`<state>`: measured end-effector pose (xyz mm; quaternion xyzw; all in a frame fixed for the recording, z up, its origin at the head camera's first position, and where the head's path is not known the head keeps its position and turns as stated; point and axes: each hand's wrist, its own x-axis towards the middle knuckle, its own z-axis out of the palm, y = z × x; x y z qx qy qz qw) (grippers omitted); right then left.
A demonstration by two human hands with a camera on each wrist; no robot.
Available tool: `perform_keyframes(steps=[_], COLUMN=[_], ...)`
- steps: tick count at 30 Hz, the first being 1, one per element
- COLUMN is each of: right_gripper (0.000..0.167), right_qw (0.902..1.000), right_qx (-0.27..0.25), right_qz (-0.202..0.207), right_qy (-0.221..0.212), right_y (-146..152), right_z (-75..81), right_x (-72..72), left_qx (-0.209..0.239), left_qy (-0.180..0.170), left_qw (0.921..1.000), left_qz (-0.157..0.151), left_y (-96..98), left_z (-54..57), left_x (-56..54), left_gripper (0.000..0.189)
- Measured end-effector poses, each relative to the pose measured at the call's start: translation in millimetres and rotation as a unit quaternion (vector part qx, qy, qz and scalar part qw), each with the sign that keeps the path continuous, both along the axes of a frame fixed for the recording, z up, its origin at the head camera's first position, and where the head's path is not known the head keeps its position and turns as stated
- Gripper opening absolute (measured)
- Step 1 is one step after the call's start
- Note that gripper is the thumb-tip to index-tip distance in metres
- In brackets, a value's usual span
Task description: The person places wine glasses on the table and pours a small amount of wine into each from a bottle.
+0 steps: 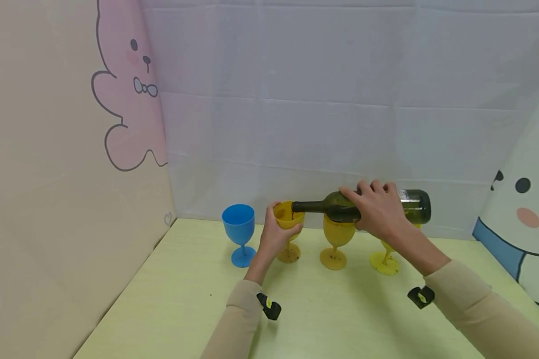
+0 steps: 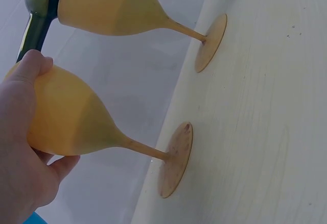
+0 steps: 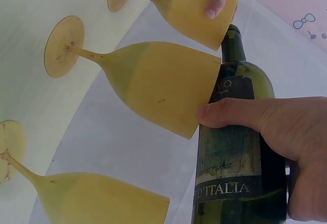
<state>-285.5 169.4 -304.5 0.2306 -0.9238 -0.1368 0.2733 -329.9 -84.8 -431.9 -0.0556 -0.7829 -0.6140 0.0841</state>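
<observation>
My right hand [image 1: 379,209] grips a dark green wine bottle [image 3: 230,157] round its body, tilted to lie almost level. The bottle's neck [image 1: 307,206] points left, its mouth at the rim of an orange-yellow goblet [image 2: 76,114]. A thin dark streak shows inside that goblet below the mouth. My left hand [image 1: 278,232] holds the goblet round its bowl, thumb near the rim; its foot [image 2: 176,160] is at the table. Under the bottle stands a second orange-yellow goblet [image 1: 339,234], upright, its rim partly hidden by the bottle.
A blue goblet [image 1: 239,224] stands left of my left hand. A bright yellow goblet [image 1: 386,259] is at the right, mostly hidden behind my right hand and the bottle. The pale table [image 1: 323,314] meets a white cloth backdrop [image 1: 323,134] behind the goblets.
</observation>
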Motion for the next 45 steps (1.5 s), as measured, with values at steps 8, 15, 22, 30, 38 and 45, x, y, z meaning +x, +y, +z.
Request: perform_keyframes(steps=[8, 15, 22, 30, 38, 45], right_gripper=[0.089, 0.091, 0.093, 0.093, 0.094, 0.094], right_qw=[0.9998, 0.9990, 0.9992, 0.9987, 0.9981, 0.9983], right_qx=[0.000, -0.014, -0.012, -0.005, -0.010, -0.007], right_qz=[-0.010, -0.018, -0.014, -0.020, -0.022, -0.025], right_qy=[-0.015, -0.038, -0.034, -0.047, -0.056, -0.053], right_y=[-2.5, 1.0, 2.8, 4.8, 9.4, 13.4], right_z=[1.8, 0.7, 1.6, 4.7, 5.0, 6.4], right_x=[-0.6, -0.8, 0.6, 3.6, 5.0, 7.1], left_qx=[0.001, 0.003, 0.003, 0.003, 0.006, 0.002], left_qy=[0.006, 0.005, 0.007, 0.005, 0.006, 0.009], left_qw=[1.0000, 1.0000, 1.0000, 1.0000, 1.0000, 0.9999], left_qz=[0.001, -0.001, -0.001, -0.001, -0.004, -0.003], left_y=[0.3, 1.1, 0.3, 0.9, 1.5, 5.2], left_z=[2.6, 1.9, 1.4, 2.2, 0.0, -0.4], left_x=[-0.3, 0.1, -0.3, 0.5, -1.1, -3.8], left_gripper=[0.090, 0.090, 0.089, 0.090, 0.087, 0.088])
